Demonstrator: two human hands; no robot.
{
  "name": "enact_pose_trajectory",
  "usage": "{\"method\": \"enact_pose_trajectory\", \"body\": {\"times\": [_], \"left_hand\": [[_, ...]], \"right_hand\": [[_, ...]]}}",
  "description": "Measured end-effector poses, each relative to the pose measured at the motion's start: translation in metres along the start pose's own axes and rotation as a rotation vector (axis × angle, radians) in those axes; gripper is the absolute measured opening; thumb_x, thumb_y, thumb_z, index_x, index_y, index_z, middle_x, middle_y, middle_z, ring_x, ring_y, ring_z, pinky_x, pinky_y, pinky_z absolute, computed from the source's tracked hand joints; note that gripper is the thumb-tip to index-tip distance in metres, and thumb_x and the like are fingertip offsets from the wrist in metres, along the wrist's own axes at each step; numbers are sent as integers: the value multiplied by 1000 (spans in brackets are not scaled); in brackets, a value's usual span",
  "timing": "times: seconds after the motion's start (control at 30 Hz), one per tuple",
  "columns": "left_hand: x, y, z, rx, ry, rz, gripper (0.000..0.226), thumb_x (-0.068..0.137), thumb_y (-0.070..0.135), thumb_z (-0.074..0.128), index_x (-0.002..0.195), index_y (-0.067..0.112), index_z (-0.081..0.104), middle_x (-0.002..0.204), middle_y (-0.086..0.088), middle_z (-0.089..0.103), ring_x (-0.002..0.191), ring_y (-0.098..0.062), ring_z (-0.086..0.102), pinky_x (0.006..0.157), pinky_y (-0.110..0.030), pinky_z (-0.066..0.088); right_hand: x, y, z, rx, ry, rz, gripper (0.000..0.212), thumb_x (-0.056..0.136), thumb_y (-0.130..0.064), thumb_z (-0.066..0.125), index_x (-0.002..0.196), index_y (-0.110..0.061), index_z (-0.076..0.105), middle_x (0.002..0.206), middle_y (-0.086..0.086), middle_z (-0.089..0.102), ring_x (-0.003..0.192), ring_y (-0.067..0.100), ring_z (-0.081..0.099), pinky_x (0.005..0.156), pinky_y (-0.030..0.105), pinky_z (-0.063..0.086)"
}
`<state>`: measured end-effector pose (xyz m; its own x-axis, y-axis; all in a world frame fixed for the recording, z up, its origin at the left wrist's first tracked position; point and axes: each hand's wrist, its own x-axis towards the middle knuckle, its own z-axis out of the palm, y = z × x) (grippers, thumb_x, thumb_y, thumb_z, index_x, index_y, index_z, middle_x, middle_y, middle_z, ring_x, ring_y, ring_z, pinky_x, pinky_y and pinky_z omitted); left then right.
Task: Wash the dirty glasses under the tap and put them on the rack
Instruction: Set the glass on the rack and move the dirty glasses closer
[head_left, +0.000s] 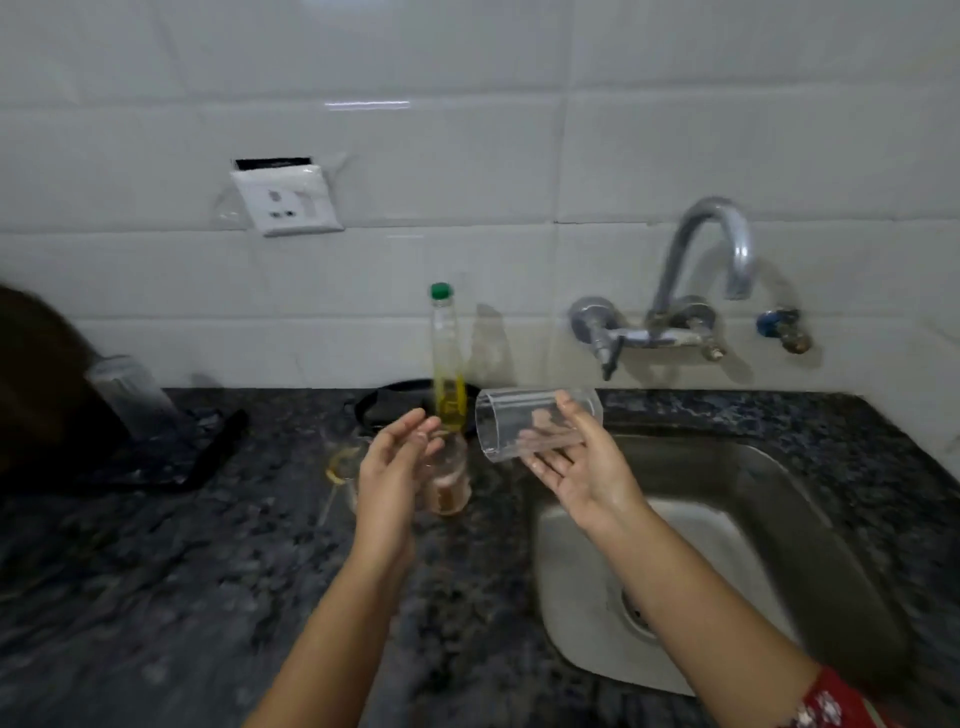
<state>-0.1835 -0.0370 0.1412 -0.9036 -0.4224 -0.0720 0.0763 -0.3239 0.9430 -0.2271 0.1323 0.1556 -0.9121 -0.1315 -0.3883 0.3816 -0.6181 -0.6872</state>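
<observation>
Glasses look partway done: a clear glass (537, 423) lies sideways in the right hand (576, 467), thumb over it and fingers under, just left of the sink (779, 499), and an upturned glass (130, 395) sits on the rack (176, 460). The left hand (389, 467) hovers spread and empty by a stained glass (447, 491) on the counter, which seems not yet washed.

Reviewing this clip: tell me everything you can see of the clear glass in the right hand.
The clear glass is a plain straight-sided tumbler, transparent, apparently empty. It lies on its side in the air, mouth to the left, above the sink's left rim, left of the tap rather than under it. The right hand grips it, thumb on top, fingers showing through the wall. Nothing else touches it.
</observation>
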Motion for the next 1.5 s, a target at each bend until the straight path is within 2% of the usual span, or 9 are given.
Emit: {"method": "enact_pose_trajectory", "body": {"times": [0.17, 0.4, 0.57, 0.67, 0.8, 0.97, 1.07, 1.27, 1.5], "left_hand": [[34, 54, -115, 41, 137, 37, 21, 98, 11, 53, 117, 16, 62, 109, 0, 71, 96, -14, 67, 78, -21, 50], [63, 92, -245, 35, 398, 0, 20, 98, 16, 55, 116, 18, 63, 109, 2, 71, 95, -11, 67, 84, -28, 47], [86, 96, -309, 12, 534, -36, 23, 98, 16, 55, 119, 15, 62, 110, 2, 70, 95, -12, 66, 82, -27, 46], [99, 97, -332, 0, 590, -62, 24, 98, 17, 56, 121, 15, 62, 113, 1, 69, 98, -13, 65, 86, -30, 45], [113, 92, -353, -10, 631, -81, 24, 99, 20, 54, 121, 16, 61, 114, 2, 69, 102, -15, 64, 88, -30, 45], [122, 81, -368, 3, 674, -106, 21, 98, 21, 55, 117, 19, 62, 112, 4, 69, 105, -16, 65, 91, -32, 44], [123, 75, -376, -7, 686, -125, 19, 97, 23, 55, 116, 21, 62, 112, 4, 69, 103, -14, 65, 82, -26, 44], [121, 68, -380, -23, 693, -127, 23, 100, 23, 51, 121, 21, 60, 110, 7, 68, 103, -11, 64, 99, -34, 43], [124, 71, -376, -15, 660, -120, 24, 100, 24, 52, 122, 21, 60, 110, 9, 68, 101, -9, 64, 92, -30, 42]], "right_hand": [[20, 69, 110, -53, -115, 44, 30, 84, -25, 69, 108, -8, 63, 117, 16, 63, 88, 24, 66, 62, 31, 59], [69, 170, 240, -246, -195, 75, 68, 76, -18, 78, 132, 1, 44, 101, 17, 63, 86, 27, 65, 62, 31, 60], [103, 237, 306, -387, -217, 21, 59, 74, -12, 80, 118, -11, 41, 115, 17, 61, 89, 22, 63, 83, 36, 56], [124, 278, 340, -480, -238, -86, 57, 68, -17, 84, 106, -22, 41, 107, 8, 59, 88, 20, 61, 89, 43, 54], [146, 327, 365, -782, -313, -324, 69, 61, -23, 89, 115, -23, 47, 117, 4, 53, 99, 17, 58, 79, 24, 51], [165, 364, 374, -1022, -418, -492, 78, 60, -18, 90, 126, -14, 49, 125, 7, 48, 113, 22, 55, 97, 40, 50], [168, 371, 380, -1059, -471, -544, 80, 61, -14, 89, 130, -10, 48, 128, 9, 46, 115, 20, 52, 99, 36, 48], [169, 382, 383, -1095, -462, -566, 78, 63, -11, 88, 130, -11, 49, 130, 7, 47, 119, 19, 50, 102, 29, 43], [172, 382, 386, -1172, -457, -547, 79, 64, -15, 87, 132, -12, 46, 131, 9, 49, 119, 21, 51, 102, 32, 43]]}}
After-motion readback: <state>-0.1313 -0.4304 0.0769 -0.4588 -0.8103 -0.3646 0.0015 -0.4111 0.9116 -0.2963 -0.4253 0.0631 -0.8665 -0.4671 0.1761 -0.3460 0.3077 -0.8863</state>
